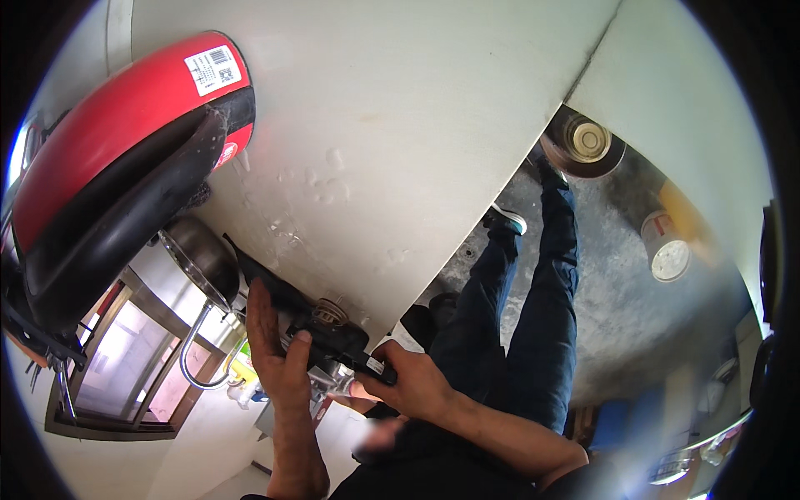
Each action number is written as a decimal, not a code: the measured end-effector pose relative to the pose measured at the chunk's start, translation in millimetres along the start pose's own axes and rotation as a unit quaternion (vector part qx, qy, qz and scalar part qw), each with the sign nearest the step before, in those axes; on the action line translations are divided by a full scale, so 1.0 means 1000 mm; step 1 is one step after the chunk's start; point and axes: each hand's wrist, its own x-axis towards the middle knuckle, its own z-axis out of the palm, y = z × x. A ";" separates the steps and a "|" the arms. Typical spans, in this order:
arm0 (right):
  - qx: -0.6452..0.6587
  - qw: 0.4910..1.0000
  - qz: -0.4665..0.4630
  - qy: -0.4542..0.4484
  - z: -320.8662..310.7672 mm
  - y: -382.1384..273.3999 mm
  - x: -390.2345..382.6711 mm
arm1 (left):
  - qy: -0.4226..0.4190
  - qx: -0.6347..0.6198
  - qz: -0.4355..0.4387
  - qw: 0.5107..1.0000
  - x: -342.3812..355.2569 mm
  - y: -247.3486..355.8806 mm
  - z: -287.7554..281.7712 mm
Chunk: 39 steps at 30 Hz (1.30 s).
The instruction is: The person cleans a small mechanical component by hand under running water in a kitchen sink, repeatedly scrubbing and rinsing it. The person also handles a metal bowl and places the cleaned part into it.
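Both my hands are on a black plastic object, long and flat, whose exact kind I cannot make out. My left hand grips its side, the fingers stretched along it and the thumb pressed on top. A coil of light brown cord or wire sits against it. My right hand is closed on the object's near end, a narrow black piece with a small white label. Close to the upper left looms a red and black appliance with a thick black handle, like an electric kettle.
Water drops wet the pale countertop. A steel pan and a curved metal tube lie left of my hands. On the concrete floor stand a white bucket and a round pan holding a tin, past my legs.
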 end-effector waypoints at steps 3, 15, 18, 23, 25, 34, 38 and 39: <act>-0.010 1.000 0.002 -0.016 -0.001 0.001 0.000 | -0.005 0.012 0.001 1.000 0.001 -0.006 -0.002; -0.006 1.000 -0.028 0.013 -0.002 -0.002 -0.003 | -0.017 0.027 -0.008 0.999 0.001 0.005 0.002; -0.005 0.999 -0.032 0.019 -0.002 0.000 -0.004 | -0.017 0.017 -0.009 1.000 0.001 0.009 0.003; 0.011 0.999 -0.036 0.022 -0.002 0.001 -0.003 | -0.018 0.012 -0.013 1.000 0.002 0.010 0.005; 0.016 0.999 -0.039 0.025 -0.004 0.001 -0.003 | -0.018 0.017 -0.016 1.000 0.003 0.010 0.006; -0.002 0.999 -0.034 0.011 -0.003 0.003 -0.002 | -0.033 0.051 -0.024 0.998 0.005 0.011 0.004; -0.003 0.999 -0.047 0.023 -0.002 0.006 -0.001 | -0.022 0.037 -0.027 0.999 0.002 0.013 0.006; -0.004 0.999 -0.043 0.019 -0.002 0.006 -0.001 | -0.015 0.033 -0.031 0.999 0.003 0.013 0.007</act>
